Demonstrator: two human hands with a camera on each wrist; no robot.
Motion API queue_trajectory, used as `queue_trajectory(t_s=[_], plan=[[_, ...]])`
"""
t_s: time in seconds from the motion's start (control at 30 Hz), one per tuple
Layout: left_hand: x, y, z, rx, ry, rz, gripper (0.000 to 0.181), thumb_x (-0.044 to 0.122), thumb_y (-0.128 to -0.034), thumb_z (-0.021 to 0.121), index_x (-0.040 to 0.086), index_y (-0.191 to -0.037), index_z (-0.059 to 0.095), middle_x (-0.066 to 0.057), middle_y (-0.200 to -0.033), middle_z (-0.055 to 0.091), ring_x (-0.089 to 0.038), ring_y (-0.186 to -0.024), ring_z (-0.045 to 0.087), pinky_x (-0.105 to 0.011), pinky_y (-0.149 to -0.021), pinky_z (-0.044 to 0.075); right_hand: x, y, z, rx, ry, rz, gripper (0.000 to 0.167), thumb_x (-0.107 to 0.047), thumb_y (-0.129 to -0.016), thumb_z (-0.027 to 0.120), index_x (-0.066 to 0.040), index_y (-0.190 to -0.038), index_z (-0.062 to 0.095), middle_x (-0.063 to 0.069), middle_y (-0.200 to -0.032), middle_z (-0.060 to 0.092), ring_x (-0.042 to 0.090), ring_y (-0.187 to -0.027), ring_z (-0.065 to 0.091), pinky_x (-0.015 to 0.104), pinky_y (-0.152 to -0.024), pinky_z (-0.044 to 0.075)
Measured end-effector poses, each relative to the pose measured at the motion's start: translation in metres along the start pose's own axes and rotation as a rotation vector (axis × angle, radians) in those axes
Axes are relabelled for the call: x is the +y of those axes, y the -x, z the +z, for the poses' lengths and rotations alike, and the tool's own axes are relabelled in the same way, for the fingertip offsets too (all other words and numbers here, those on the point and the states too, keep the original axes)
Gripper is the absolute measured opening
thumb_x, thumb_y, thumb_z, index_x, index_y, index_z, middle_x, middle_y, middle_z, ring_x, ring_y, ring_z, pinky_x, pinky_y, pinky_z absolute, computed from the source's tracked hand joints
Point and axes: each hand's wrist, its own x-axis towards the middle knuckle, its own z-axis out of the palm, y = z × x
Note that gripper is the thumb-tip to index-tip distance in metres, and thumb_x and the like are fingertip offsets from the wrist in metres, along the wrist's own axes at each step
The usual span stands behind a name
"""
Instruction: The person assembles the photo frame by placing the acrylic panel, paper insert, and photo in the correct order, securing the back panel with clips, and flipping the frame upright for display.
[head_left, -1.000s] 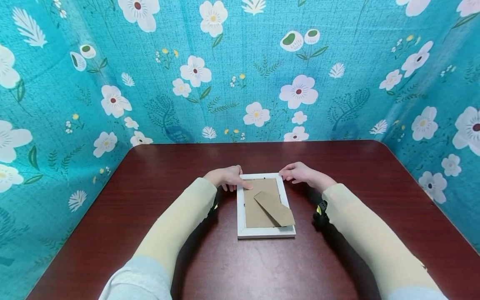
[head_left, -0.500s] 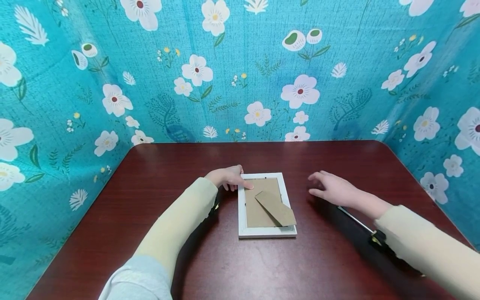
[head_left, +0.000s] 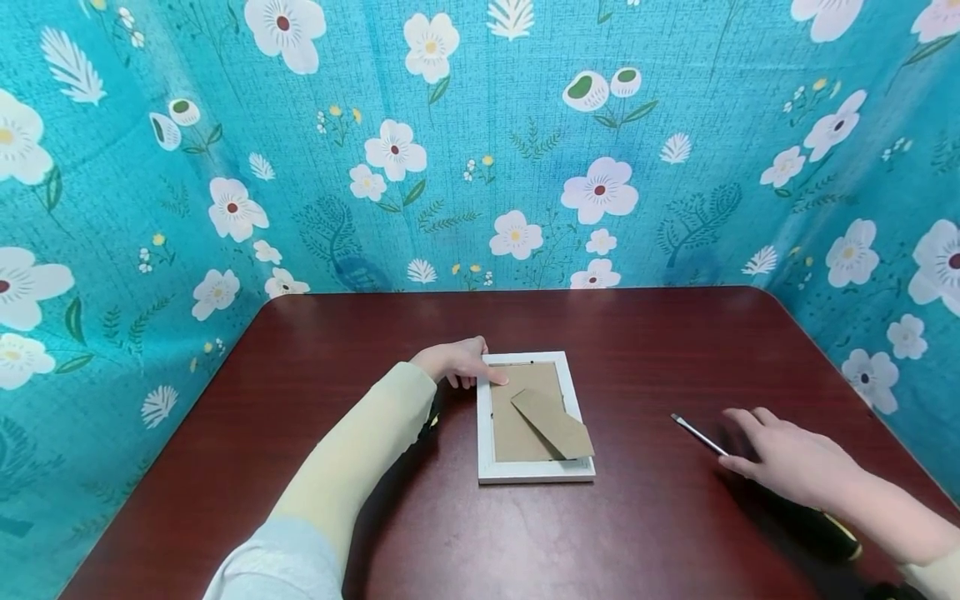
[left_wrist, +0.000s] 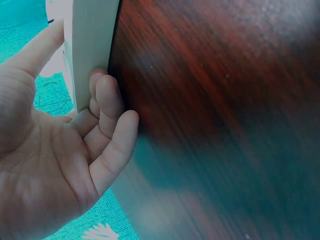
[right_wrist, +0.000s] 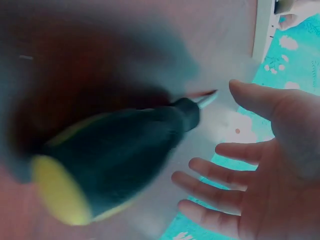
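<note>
A white picture frame (head_left: 536, 476) lies back side up on the table, its brown backing board (head_left: 510, 433) and cardboard stand leg (head_left: 553, 423) showing. At its upper left corner the left hand (head_left: 463, 363) grips the frame, thumb over the back and fingers against the outer side (left_wrist: 92, 55). On the right, the right hand (head_left: 795, 458) hovers over a screwdriver with a metal shaft (head_left: 699, 435). In the right wrist view the dark and yellow handle (right_wrist: 120, 155) lies beside the right hand (right_wrist: 270, 155), whose fingers are spread and do not touch it.
The dark red wooden table (head_left: 615, 533) extends around the frame. Behind it and along both sides hangs a turquoise flowered cloth (head_left: 465, 150).
The right hand has left the frame's upper right corner and moved right and nearer the body, to the screwdriver, which now shows more. The left hand keeps its grip.
</note>
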Motion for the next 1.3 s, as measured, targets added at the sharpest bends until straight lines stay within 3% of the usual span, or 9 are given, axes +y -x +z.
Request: queue_trajectory(t_s=[0.17,0.3,0.43,0.67,0.8,0.93,1.13,1.3], plan=[[0.0,0.0,-0.001,-0.003,0.0,0.001,0.056,0.045,-0.0819,0.076,0.008,-0.11,0.044,-0.012,-0.086,0.06,-0.022,-0.071,0.059,-0.033,-0.063,0.052,0.008,0.011,0.013,0.002,0.015,0.024,0.07,-0.047,-0.078,0.076,0.004,-0.121,0.055,0.013,-0.091,0.058,0.026,-0.076,0.06,0.044,-0.055,0.049],[0.001,0.001,-0.001,-0.012,0.008,0.007,0.058,0.045,-0.082,0.075,0.008,-0.112,0.042,-0.012,-0.087,0.06,-0.021,-0.071,0.059,-0.033,-0.064,0.051,0.006,0.014,0.02,0.055,0.035,-0.008,0.051,-0.032,-0.075,0.082,-0.001,-0.109,0.06,0.0,-0.077,0.052,0.015,-0.064,0.051,0.036,-0.05,0.042],[0.002,0.0,-0.001,-0.012,0.011,0.009,0.057,0.045,-0.0818,0.076,0.008,-0.11,0.042,-0.012,-0.086,0.06,-0.021,-0.07,0.058,-0.034,-0.064,0.051,0.004,0.013,0.022,0.072,0.016,-0.012,0.036,-0.021,-0.074,0.083,-0.007,-0.099,0.063,-0.005,-0.068,0.048,0.012,-0.059,0.044,0.033,-0.049,0.035],[0.003,0.0,0.001,-0.008,0.014,0.019,0.056,0.044,-0.0816,0.076,0.008,-0.108,0.042,-0.011,-0.084,0.059,-0.021,-0.068,0.057,-0.035,-0.063,0.051,0.007,0.014,0.023,0.027,-0.015,0.014,0.033,-0.022,-0.077,0.081,-0.007,-0.1,0.063,-0.005,-0.069,0.049,0.013,-0.06,0.045,0.033,-0.05,0.035],[0.003,0.001,0.002,-0.003,0.012,0.019,0.057,0.044,-0.0814,0.076,0.008,-0.109,0.042,-0.011,-0.084,0.058,-0.02,-0.067,0.057,-0.034,-0.063,0.051,0.011,0.017,0.024,0.045,0.027,0.021,0.037,-0.025,-0.075,0.082,-0.006,-0.1,0.063,-0.004,-0.073,0.051,0.012,-0.062,0.048,0.034,-0.051,0.038],[0.002,0.0,0.001,0.008,0.003,0.014,0.057,0.045,-0.0812,0.076,0.008,-0.109,0.043,-0.011,-0.083,0.059,-0.02,-0.067,0.058,-0.033,-0.062,0.051,0.012,0.018,0.027,0.076,0.038,0.015,0.03,-0.02,-0.074,0.083,-0.01,-0.094,0.063,-0.005,-0.074,0.056,0.012,-0.063,0.052,0.036,-0.051,0.042],[0.0,0.0,0.0,0.006,0.005,0.019,0.056,0.044,-0.0811,0.076,0.008,-0.108,0.043,-0.011,-0.084,0.059,-0.02,-0.067,0.058,-0.032,-0.061,0.051,0.011,0.017,0.029,0.09,-0.011,0.014,0.026,-0.013,-0.074,0.083,-0.014,-0.089,0.062,-0.005,-0.075,0.059,0.014,-0.065,0.055,0.04,-0.053,0.045],[-0.003,0.0,0.001,0.011,0.021,0.015,0.057,0.044,-0.0808,0.077,0.008,-0.109,0.043,-0.012,-0.086,0.058,-0.021,-0.069,0.057,-0.033,-0.062,0.051,0.01,0.015,0.028,0.095,-0.083,0.0,0.025,-0.013,-0.073,0.083,-0.011,-0.089,0.064,-0.005,-0.075,0.06,0.014,-0.065,0.054,0.039,-0.054,0.045]])
